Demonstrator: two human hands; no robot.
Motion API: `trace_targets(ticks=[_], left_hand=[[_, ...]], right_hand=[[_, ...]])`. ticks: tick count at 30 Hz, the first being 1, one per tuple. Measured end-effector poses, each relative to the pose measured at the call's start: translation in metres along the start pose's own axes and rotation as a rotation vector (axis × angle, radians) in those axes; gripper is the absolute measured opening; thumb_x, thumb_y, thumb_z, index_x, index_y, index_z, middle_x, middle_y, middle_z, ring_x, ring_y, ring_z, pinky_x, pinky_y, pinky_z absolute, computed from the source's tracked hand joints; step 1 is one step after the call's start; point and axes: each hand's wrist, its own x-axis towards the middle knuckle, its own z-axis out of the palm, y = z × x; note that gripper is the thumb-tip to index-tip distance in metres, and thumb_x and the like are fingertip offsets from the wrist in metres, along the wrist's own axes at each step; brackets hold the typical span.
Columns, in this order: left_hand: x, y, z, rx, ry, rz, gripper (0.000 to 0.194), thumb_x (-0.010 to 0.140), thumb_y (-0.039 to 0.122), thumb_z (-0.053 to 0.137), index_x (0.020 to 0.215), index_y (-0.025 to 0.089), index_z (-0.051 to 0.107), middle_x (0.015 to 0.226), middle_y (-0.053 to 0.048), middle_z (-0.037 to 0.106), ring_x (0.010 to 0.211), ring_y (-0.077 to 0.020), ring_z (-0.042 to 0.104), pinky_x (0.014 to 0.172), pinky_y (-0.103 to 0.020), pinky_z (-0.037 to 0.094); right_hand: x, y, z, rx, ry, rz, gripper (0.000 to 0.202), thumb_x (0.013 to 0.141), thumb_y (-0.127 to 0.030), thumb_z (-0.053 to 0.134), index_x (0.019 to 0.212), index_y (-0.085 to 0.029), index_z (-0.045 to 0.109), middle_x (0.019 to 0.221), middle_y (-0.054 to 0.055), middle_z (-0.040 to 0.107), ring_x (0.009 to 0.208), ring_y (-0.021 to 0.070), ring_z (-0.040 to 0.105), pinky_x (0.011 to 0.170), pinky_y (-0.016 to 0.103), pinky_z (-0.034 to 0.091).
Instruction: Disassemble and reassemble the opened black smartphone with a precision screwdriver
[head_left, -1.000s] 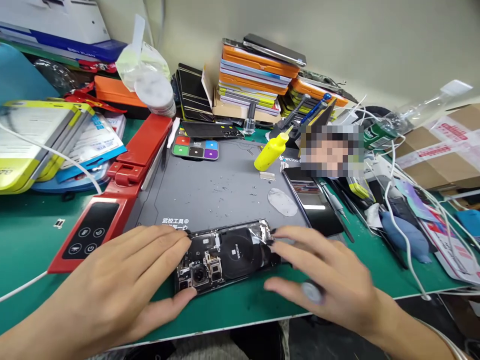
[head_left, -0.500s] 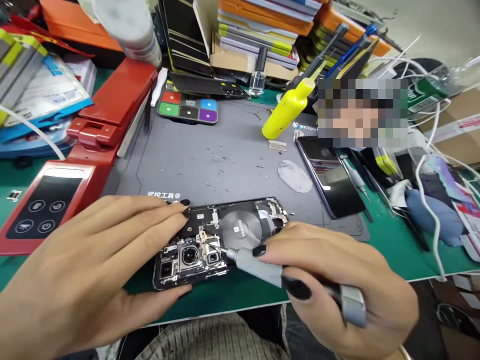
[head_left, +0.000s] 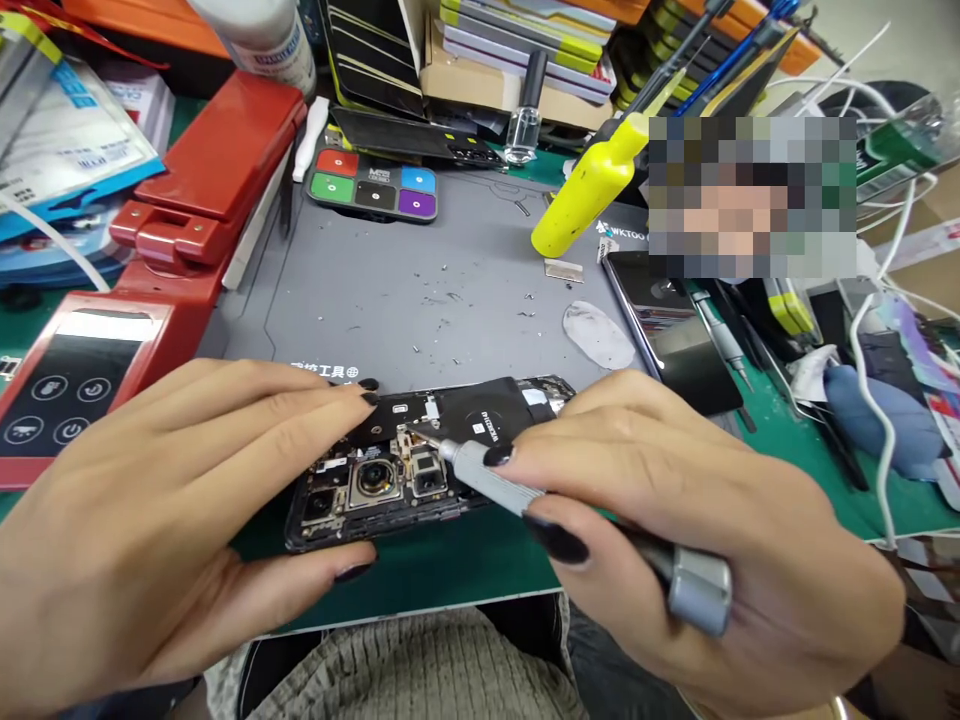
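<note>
My left hand (head_left: pixel 195 490) grips the left end of an opened phone (head_left: pixel 375 530), fingers over its far edge and thumb at the near edge. The phone's back is off, so camera modules (head_left: pixel 373 480), metal brackets and a black round-marked sheet (head_left: pixel 472 405) show. My right hand (head_left: pixel 705 530) is closed around a grey precision screwdriver (head_left: pixel 491 477), thumb and index finger pinching its knurled shaft. Its thin tip lies over the metal brackets just above the cameras; whether it touches a screw I cannot tell. The phone's right end is partly hidden behind my right hand.
A grey mat (head_left: pixel 360 290) carries small dark bits, a yellow bottle (head_left: pixel 589 190), a coloured magnetic tray (head_left: pixel 375 185) and a second phone (head_left: pixel 675 330). At left stands a red device (head_left: pixel 217 160) with touch buttons. A white cable (head_left: pixel 874 400) and a blue blower bulb (head_left: pixel 877 420) lie right.
The screwdriver tip has shifted from beside the cameras to the brackets above them. The phone tilts differently, its round sheet now dark instead of shiny. My left hand keeps its hold.
</note>
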Motion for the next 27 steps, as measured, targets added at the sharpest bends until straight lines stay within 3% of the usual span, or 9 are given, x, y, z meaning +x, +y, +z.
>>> trace_targets(ticks=[6,10,15,21,24,27], left_hand=[[0.0,-0.001,0.0,-0.023,-0.014,-0.029,0.048,0.099,0.053,0.047,0.136,0.023,0.054,0.127,-0.007,0.066,0.118,-0.028,0.057,0.101,-0.041,0.042],[0.0,-0.005,0.001,-0.016,0.003,-0.035,0.048,0.099,0.054,0.046,0.134,0.025,0.058,0.125,-0.005,0.068,0.115,-0.026,0.06,0.098,-0.038,0.045],[0.002,-0.007,-0.001,0.05,0.053,0.047,0.047,0.099,0.054,0.048,0.128,0.021,0.064,0.122,-0.007,0.07,0.107,-0.0246,0.064,0.093,-0.037,0.049],[0.002,-0.004,-0.003,0.049,0.06,0.061,0.048,0.1,0.054,0.049,0.127,0.018,0.064,0.12,-0.008,0.069,0.106,-0.023,0.064,0.091,-0.036,0.049],[0.003,-0.003,-0.002,0.045,0.07,0.072,0.046,0.1,0.051,0.05,0.128,0.017,0.064,0.121,-0.007,0.069,0.105,-0.0224,0.064,0.09,-0.035,0.049],[0.004,-0.004,0.0,0.039,0.06,0.068,0.043,0.099,0.047,0.052,0.129,0.018,0.064,0.122,-0.005,0.07,0.106,-0.0225,0.064,0.089,-0.036,0.051]], right_hand=[[0.009,-0.004,0.002,-0.027,0.001,0.01,0.018,0.094,-0.018,0.061,0.078,-0.024,0.067,0.065,-0.006,0.074,0.054,0.0093,0.068,0.061,0.027,0.055],[0.008,-0.007,0.001,-0.151,-0.063,-0.068,0.02,0.096,-0.022,0.062,0.078,-0.022,0.07,0.065,-0.007,0.074,0.055,0.0088,0.067,0.059,0.026,0.056],[0.0,-0.001,0.007,-0.315,0.073,-0.256,0.039,0.103,-0.033,0.054,0.072,-0.019,0.073,0.059,-0.005,0.069,0.053,0.0091,0.062,0.052,0.029,0.054],[-0.003,0.003,0.016,-0.27,0.145,-0.266,0.041,0.104,-0.041,0.053,0.072,-0.022,0.071,0.054,-0.004,0.063,0.05,0.0102,0.059,0.051,0.029,0.052],[0.0,0.002,0.012,-0.212,0.124,-0.234,0.033,0.102,-0.039,0.056,0.077,-0.024,0.072,0.056,-0.005,0.065,0.051,0.011,0.061,0.052,0.029,0.053],[0.006,0.0,0.005,-0.137,-0.008,-0.175,0.025,0.1,-0.034,0.061,0.08,-0.023,0.072,0.06,-0.004,0.071,0.051,0.0111,0.064,0.051,0.027,0.054]])
